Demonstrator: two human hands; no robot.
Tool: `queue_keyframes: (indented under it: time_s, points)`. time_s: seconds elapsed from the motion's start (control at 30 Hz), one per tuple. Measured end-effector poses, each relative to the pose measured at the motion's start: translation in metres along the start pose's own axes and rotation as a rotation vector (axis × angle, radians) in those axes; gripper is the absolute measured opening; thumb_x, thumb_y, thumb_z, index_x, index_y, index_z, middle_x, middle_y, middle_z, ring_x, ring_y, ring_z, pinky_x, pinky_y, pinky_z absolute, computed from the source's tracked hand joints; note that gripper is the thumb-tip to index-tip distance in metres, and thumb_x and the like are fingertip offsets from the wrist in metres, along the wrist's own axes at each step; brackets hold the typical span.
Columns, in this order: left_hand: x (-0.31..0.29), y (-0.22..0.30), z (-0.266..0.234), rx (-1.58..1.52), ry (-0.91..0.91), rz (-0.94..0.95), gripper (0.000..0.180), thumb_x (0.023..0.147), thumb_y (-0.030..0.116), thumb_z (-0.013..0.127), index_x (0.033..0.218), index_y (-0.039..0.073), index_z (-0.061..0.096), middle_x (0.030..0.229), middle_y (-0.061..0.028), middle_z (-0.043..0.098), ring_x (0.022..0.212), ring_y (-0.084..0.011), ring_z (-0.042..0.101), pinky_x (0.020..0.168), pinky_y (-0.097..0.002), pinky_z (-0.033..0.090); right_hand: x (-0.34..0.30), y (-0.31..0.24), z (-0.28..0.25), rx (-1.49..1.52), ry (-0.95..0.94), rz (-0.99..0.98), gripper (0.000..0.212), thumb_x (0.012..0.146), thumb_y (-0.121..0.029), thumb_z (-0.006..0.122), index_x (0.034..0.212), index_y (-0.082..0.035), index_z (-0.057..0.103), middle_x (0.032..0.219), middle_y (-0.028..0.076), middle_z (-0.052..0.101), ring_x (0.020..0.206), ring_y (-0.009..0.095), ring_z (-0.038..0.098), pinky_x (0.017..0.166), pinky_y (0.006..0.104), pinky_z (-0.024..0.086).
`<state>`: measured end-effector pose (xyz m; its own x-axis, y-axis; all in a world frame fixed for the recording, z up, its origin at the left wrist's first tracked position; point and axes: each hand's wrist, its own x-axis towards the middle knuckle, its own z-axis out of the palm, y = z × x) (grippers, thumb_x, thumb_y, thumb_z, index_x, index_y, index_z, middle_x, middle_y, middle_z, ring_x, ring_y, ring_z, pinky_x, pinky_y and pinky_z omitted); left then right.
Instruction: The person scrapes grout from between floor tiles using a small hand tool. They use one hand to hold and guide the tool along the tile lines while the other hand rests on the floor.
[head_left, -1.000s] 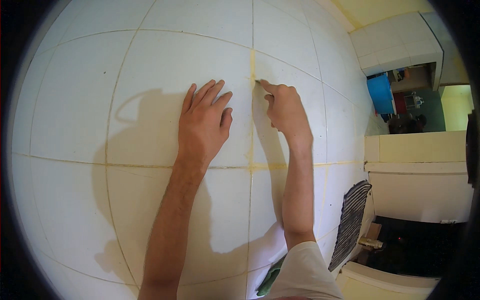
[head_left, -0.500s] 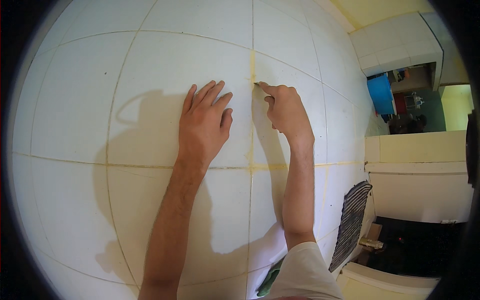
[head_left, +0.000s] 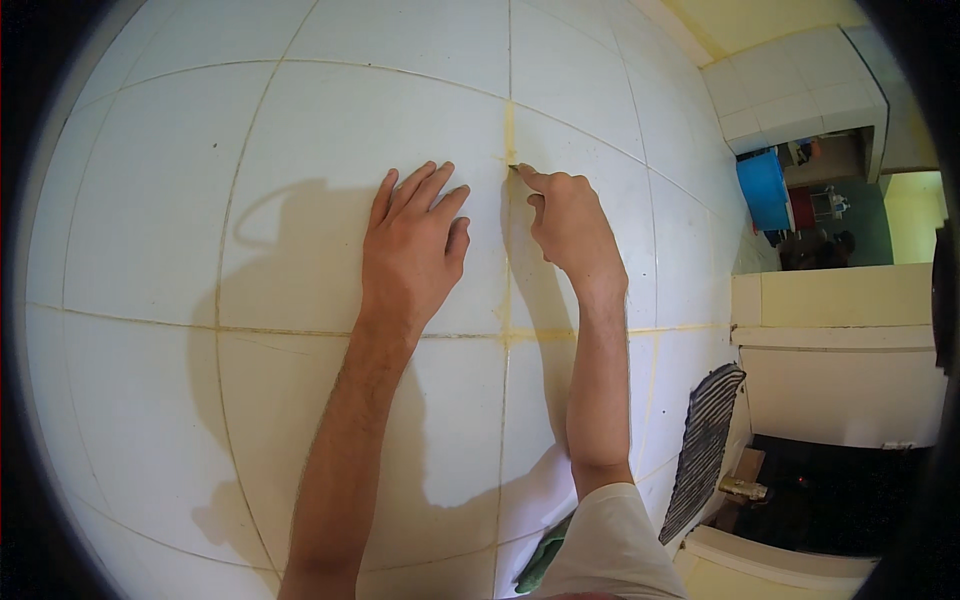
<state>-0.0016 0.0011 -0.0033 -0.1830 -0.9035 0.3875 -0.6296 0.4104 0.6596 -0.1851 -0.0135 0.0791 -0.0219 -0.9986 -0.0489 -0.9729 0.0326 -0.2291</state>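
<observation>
My left hand point(head_left: 415, 245) lies on a white floor tile point(head_left: 310, 130), palm down, with its fingers spread and nothing under them that I can see. To its right, my right hand point(head_left: 575, 215) is closed with the index finger stretched forward. From that fingertip pokes the small dark pointed tip of a thin tool point(head_left: 513, 168); the rest is hidden in the fist. The tip touches the grout line between two tiles, at the near end of a yellowish grout stretch point(head_left: 510, 125). More yellowish grout point(head_left: 540, 334) runs along the cross joint nearer to me.
A dark striped mat point(head_left: 703, 445) lies at the right by a doorway. Beyond it, a blue tub point(head_left: 764, 190) stands in another room. A green cloth-like thing point(head_left: 543, 555) shows partly beside my right sleeve. My shadow falls across the tiles.
Both hands keep almost the same pose and place on the tiles. The whole view has shifted very slightly.
</observation>
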Motion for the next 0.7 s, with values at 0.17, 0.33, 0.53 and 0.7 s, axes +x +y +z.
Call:
queue_keyframes:
  time_s: [0.17,0.33,0.53,0.7]
  points:
    - [0.0,0.003,-0.001,0.002,-0.012,-0.011,0.031,0.1,0.014,0.073,0.13,0.011,0.077,0.151,-0.0067,0.066,0.145,-0.0241,0.056,0.13,-0.0479,0.035,0.001,0.004,-0.002,0.064,-0.017,0.012,0.047,0.1,0.009,0.054,0.144,0.0,0.069,0.078,0.021,0.076,0.044,0.023,0.063,0.05,0.0382,0.056]
    - [0.0,0.0,-0.003,0.019,-0.023,-0.016,0.031,0.1,0.014,0.073,0.131,0.011,0.076,0.151,-0.0067,0.066,0.146,-0.0242,0.055,0.13,-0.0477,0.035,-0.004,-0.01,-0.017,0.101,-0.143,0.077,0.046,0.101,0.008,0.055,0.144,0.001,0.068,0.075,0.02,0.075,0.044,0.022,0.063,0.047,0.0373,0.054]
    - [0.0,0.001,-0.002,0.01,-0.007,-0.005,0.031,0.099,0.012,0.073,0.13,0.011,0.077,0.15,-0.0071,0.067,0.145,-0.0246,0.056,0.13,-0.0481,0.036,0.0,-0.001,-0.008,0.089,-0.079,0.005,0.048,0.1,0.01,0.054,0.143,-0.001,0.07,0.072,0.019,0.072,0.044,0.022,0.062,0.047,0.0383,0.053]
    - [0.001,0.001,-0.001,0.005,-0.002,0.002,0.031,0.099,0.012,0.074,0.13,0.011,0.077,0.15,-0.0073,0.067,0.145,-0.025,0.056,0.13,-0.0484,0.036,0.004,0.003,0.005,0.073,0.04,-0.066,0.049,0.099,0.01,0.053,0.144,-0.002,0.069,0.072,0.02,0.071,0.045,0.023,0.062,0.051,0.0389,0.055]
